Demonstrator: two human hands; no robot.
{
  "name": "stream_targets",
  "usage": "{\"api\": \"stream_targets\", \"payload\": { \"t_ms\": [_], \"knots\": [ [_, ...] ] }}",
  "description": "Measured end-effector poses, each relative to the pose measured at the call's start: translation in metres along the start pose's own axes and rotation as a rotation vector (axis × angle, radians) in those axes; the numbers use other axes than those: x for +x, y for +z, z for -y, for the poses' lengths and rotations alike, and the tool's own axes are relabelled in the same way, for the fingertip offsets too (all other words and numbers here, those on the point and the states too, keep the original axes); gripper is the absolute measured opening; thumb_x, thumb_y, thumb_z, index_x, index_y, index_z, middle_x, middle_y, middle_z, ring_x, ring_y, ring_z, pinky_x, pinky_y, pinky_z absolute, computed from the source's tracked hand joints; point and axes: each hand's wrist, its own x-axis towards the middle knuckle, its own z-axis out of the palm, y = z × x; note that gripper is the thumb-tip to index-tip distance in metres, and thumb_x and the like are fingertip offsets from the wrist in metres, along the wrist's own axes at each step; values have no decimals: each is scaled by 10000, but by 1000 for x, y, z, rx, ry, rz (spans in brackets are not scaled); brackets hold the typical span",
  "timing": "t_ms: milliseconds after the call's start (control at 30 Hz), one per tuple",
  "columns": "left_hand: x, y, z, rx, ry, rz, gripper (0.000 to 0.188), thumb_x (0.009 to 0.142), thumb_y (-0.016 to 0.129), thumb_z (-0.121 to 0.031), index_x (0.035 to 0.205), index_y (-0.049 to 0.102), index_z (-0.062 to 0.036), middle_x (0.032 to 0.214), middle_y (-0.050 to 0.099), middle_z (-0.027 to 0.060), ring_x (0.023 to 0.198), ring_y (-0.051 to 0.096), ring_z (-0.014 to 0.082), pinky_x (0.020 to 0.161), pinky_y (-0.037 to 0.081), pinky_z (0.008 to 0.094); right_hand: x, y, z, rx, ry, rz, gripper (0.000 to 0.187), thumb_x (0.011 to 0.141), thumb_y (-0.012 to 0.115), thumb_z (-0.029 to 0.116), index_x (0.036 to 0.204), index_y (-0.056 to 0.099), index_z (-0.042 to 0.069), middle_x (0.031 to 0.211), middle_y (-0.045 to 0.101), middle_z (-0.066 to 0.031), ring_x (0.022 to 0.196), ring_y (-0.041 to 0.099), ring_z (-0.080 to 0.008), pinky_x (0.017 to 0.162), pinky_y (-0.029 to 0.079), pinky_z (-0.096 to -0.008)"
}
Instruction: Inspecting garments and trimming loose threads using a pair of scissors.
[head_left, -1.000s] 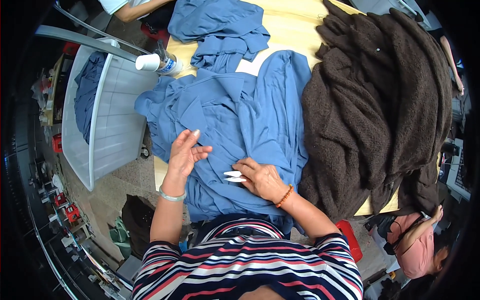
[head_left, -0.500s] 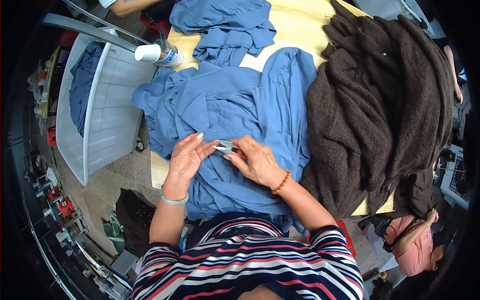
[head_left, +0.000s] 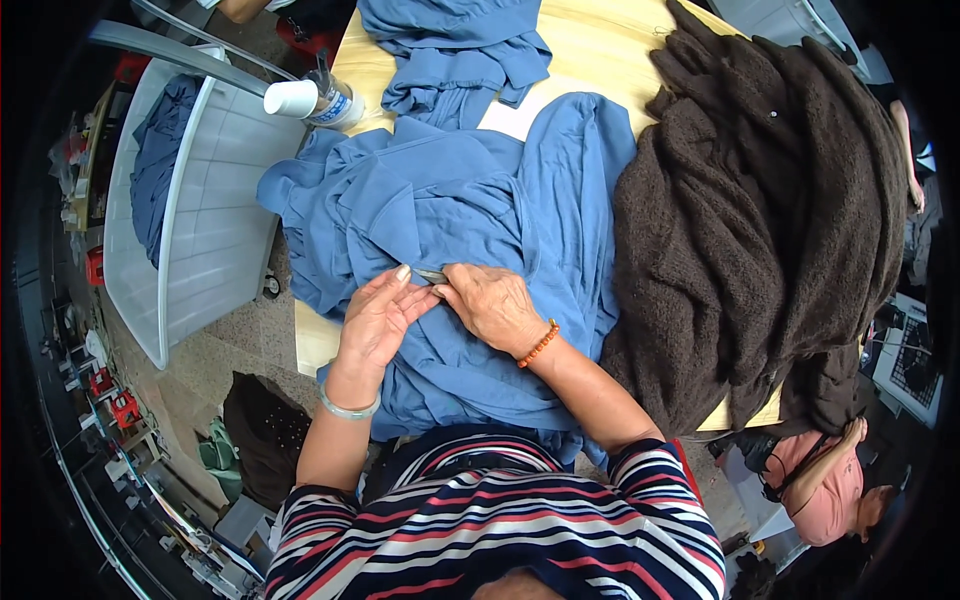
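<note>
Looks like a garment workshop, judging by blue cloth heaped from the near edge of the table toward its far end, brown cloth along its right edge, a bin of blue fabric beyond its left edge, and a person in pink past its near right corner.

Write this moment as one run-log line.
right hand: holding snips | left hand: near snips | blue cloth: beneath hands | brown cloth: to the right
</note>
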Motion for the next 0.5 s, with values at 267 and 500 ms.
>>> {"api": "stream_targets", "payload": {
  "t_ms": [267, 500],
  "knots": [
    [1, -4, -7, 55, 76, -23, 94, 958, 589, -130, 989, 606, -43, 882, 672, 119, 862, 697, 258, 739, 593, 334, -10, -26, -10, 121, 271, -117, 320, 846, 712, 303, 985, 588, 43, 808, 646, -109, 699, 655, -311, 588, 513, -396],
    [7, -19, -7, 40, 127, -99, 92, 964, 589, -163, 983, 587, -73, 810, 638, 43, 748, 704, 225, 544, 564, 252, -45, -36, -16, 64, 219, 28, 283, 764, 749, 120, 980, 588, 32, 885, 608, -114, 703, 641, -304, 600, 514, -374]
  ]
}}
